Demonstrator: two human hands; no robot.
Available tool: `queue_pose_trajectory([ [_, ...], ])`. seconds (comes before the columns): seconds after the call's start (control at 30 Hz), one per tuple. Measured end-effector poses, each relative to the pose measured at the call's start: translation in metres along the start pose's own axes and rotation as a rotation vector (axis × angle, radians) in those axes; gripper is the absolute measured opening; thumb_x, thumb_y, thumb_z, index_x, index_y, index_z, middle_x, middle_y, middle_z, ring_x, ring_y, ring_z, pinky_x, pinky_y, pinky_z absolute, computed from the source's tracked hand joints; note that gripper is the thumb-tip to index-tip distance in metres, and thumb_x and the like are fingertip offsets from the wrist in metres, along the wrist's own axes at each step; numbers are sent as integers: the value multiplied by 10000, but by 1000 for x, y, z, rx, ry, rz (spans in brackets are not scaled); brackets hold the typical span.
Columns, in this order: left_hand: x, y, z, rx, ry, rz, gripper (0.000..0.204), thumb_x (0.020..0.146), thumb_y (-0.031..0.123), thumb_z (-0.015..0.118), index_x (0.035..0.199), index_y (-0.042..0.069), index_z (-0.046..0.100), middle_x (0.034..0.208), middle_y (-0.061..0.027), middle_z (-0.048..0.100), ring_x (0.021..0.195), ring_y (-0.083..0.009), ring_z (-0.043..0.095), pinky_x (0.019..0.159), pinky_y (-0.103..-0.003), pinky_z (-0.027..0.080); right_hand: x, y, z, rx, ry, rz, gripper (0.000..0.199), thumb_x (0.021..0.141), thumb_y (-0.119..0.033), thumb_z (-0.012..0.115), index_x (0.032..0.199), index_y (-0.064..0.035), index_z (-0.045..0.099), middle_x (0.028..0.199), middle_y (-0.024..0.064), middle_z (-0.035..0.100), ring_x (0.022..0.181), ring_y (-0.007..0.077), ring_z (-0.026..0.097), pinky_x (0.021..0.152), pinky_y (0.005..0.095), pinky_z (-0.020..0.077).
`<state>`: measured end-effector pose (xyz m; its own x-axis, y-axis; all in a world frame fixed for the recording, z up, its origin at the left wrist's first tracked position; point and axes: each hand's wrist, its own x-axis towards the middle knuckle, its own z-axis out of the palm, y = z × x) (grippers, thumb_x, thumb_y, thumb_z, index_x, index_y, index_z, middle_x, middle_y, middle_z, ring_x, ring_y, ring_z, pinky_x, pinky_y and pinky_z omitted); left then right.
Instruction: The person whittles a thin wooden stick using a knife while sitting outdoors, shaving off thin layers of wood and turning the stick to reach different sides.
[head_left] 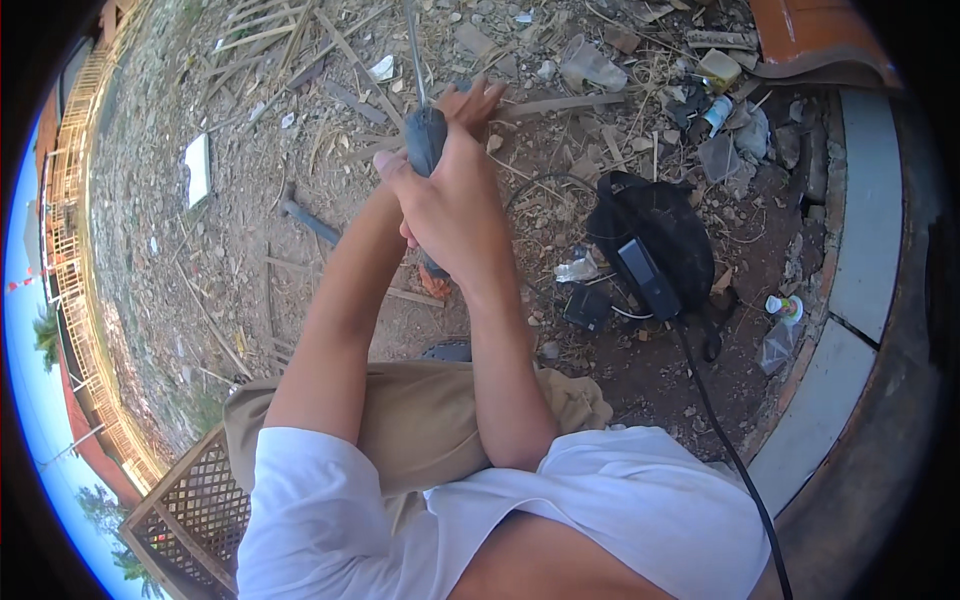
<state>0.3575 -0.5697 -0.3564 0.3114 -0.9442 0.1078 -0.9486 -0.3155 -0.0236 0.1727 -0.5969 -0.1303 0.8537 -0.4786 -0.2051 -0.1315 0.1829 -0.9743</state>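
My right hand [450, 200] is wrapped round the dark grey handle [425, 142] of a long, thin-bladed tool. Its narrow metal blade [413, 50] points away from me and runs out of the top of the picture. Crossing beneath the right wrist, my left arm reaches forward. Beyond the handle, my left hand [475, 102] is low over the ground with its fingers stretched out, beside the end of a wooden slat [560, 103]. Part of that hand is hidden by the right hand; whether it touches the slat I cannot tell.
A hammer-like tool [312, 222] lies left of my forearm. To the right sit a black bag [665, 225], a dark rectangular device [645, 270] and a black cable [715, 415]. Scattered sticks, a white piece [198, 170] and plastic litter cover the dirt; a tiled edge [865, 220] bounds the right.
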Motion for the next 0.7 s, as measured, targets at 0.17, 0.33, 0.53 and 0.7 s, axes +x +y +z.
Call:
queue_pose_trajectory([
  [0.17,-14,-68,-92,-120,-265,13,396,947,49,602,1331,85,514,1094,-171,548,918,-388,679,747,-481,561,-12,-20,8,152,-115,108,339,872,-193,734,950,97,578,813,296,677,785,441,718,698,469,553],
  [0.33,-92,-107,-213,7,-474,-149,355,1009,66,513,1362,41,536,1225,-187,597,1110,-374,635,948,-490,522,-16,-14,23,16,-119,30,359,877,-212,752,936,100,584,777,245,670,724,356,720,669,476,548],
  [0.53,-249,-127,-368,-198,-308,-508,292,1075,193,515,1319,79,627,812,-46,589,728,-158,553,664,-325,454,-45,-55,46,121,-277,-77,283,920,-198,720,787,-47,521,587,30,543,456,120,561,434,289,457],
  [0.7,-389,-63,-426,-444,63,-904,289,1076,268,520,1278,110,653,736,65,452,602,-28,395,547,-226,318,-106,-123,63,109,-593,9,227,979,-169,667,978,10,527,623,53,548,495,90,534,469,276,445],
])
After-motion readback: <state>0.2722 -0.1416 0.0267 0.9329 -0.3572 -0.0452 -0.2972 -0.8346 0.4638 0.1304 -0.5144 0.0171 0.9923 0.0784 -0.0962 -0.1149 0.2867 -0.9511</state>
